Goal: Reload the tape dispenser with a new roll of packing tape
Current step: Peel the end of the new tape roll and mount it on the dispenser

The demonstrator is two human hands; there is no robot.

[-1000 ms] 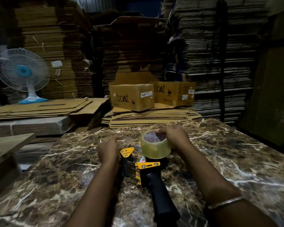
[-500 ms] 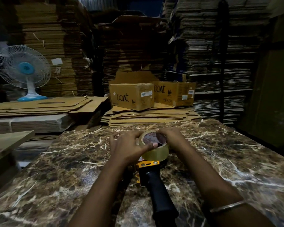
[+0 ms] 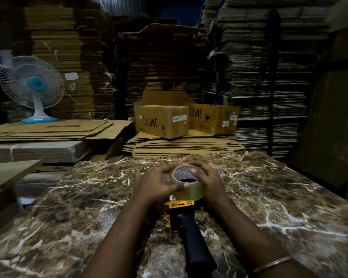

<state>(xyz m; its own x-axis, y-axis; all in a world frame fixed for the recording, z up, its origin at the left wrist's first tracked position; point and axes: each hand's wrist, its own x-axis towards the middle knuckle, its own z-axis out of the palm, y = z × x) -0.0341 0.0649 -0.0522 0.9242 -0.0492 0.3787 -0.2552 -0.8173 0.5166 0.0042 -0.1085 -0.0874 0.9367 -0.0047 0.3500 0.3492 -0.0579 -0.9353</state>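
Both hands are clasping the tape roll (image 3: 186, 183) from opposite sides, a little below the middle of the view. The left hand (image 3: 155, 182) is gripping it from 9 o'clock, the thumb lying across the near rim and the fingers curling round the far side. The right hand (image 3: 206, 177) is gripping it from 3 o'clock, one fingertip reaching over the top edge onto the printed white-and-red core.

The roll is clear, yellowish, and sitting tilted toward the camera on the head of the tape dispenser (image 3: 181, 215). Whether it is fully seated on the hub is hidden by the roll itself. The dispenser is lying on the marbled brown surface (image 3: 72, 213), its yellow metal frame touching the roll's lower edge at 6 o'clock and its black handle (image 3: 195, 243) stretching toward 5 o'clock, between the two forearms. A thin bangle (image 3: 271, 264) is circling the right wrist at the lower right.

Beyond the far edge of the surface, at 12 o'clock, two cardboard boxes (image 3: 162, 121) marked "boAt" are resting on a low pile of flattened cartons. At 10 o'clock a white and blue table fan (image 3: 31, 85) is standing on another stack of flattened cardboard. Tall stacks of folded cartons are filling the dim background.
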